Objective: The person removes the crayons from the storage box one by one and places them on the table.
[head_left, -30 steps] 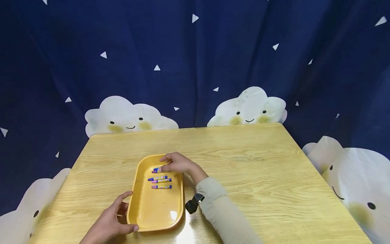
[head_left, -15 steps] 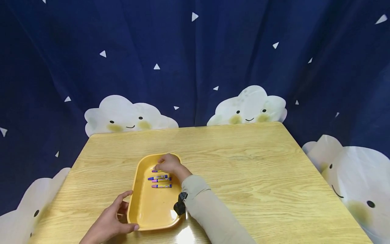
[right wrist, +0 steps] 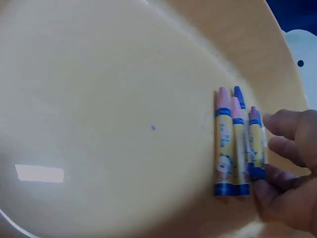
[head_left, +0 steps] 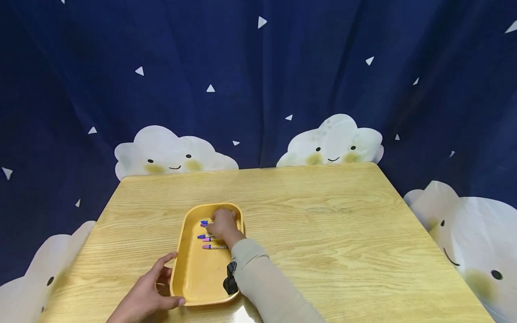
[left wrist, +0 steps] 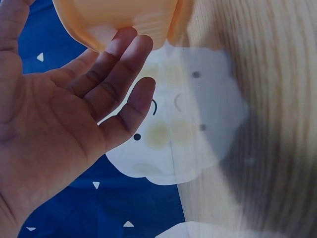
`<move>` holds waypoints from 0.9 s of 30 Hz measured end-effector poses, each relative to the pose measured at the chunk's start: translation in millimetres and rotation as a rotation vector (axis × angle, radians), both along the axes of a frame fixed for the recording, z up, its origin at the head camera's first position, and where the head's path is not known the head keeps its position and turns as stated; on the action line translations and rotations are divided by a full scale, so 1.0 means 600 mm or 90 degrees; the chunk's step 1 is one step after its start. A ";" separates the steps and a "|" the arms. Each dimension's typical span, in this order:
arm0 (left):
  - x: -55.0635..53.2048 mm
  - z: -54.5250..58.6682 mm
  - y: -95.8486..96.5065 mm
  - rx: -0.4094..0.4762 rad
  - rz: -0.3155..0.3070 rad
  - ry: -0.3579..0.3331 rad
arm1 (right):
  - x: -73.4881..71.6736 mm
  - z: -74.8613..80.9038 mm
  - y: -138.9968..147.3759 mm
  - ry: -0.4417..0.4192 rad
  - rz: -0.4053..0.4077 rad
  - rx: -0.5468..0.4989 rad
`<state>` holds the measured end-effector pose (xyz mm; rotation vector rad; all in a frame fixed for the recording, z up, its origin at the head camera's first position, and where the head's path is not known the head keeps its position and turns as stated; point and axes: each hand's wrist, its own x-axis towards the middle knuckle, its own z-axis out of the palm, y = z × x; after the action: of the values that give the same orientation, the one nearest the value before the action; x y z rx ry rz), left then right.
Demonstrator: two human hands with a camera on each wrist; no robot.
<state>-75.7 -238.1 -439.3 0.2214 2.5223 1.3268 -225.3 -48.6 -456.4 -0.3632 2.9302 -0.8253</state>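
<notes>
A yellow tray (head_left: 202, 278) lies on the table with several wax crayons across its far half. My left hand (head_left: 145, 291) rests against the tray's near left corner, thumb on the rim and loosely bent fingers on the outer wall. In the right wrist view, a pink crayon (right wrist: 224, 148), a lighter pink crayon (right wrist: 238, 134) and a blue crayon (right wrist: 238, 94) lie close together. Beside them, my right hand (right wrist: 297, 158) has its bent fingers and thumb around a purple crayon (right wrist: 255, 141) and another blue crayon (right wrist: 263, 134), partly covered by the fingers.
The wooden table (head_left: 323, 233) extends past the tray on both sides. Behind it hangs a dark blue curtain (head_left: 181, 54) printed with clouds. A black wrist device (head_left: 230, 280) on the right sleeve hangs over the tray's right side.
My right hand has moved inward from the tray's far right rim and come down over the two farthest crayons, whose tips sit slightly farther left. My left hand keeps its place.
</notes>
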 end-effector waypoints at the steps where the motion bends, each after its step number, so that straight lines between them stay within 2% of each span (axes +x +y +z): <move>1: 0.000 -0.001 0.001 0.000 -0.003 0.008 | -0.001 -0.004 -0.001 0.016 0.004 0.026; 3: 0.000 -0.002 0.001 0.001 -0.008 0.020 | -0.002 -0.013 -0.001 0.036 0.010 0.066; 6: -0.001 -0.003 0.002 0.006 -0.013 0.020 | -0.002 -0.021 -0.001 0.048 0.016 0.082; 10: 0.000 -0.002 0.001 0.007 -0.006 0.007 | -0.002 -0.027 -0.001 0.065 0.031 0.069; 17: 0.001 0.000 0.000 0.002 -0.010 0.024 | -0.006 -0.029 0.000 0.096 0.041 0.060; 21: -0.001 0.001 0.000 0.001 -0.011 0.019 | -0.006 -0.027 0.001 0.084 0.044 0.057; 24: -0.002 0.001 -0.001 0.002 -0.010 0.011 | -0.004 -0.026 0.001 0.043 0.027 0.040; 25: -0.002 0.001 -0.001 0.003 -0.009 0.009 | -0.008 -0.040 -0.001 0.047 0.021 0.032; 27: -0.001 0.001 -0.001 0.006 -0.008 0.006 | -0.005 -0.040 -0.001 0.017 0.002 0.017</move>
<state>-76.5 -238.6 -438.9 0.2453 2.5192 1.3368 -228.3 -49.4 -480.2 -0.3809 2.9612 -0.7868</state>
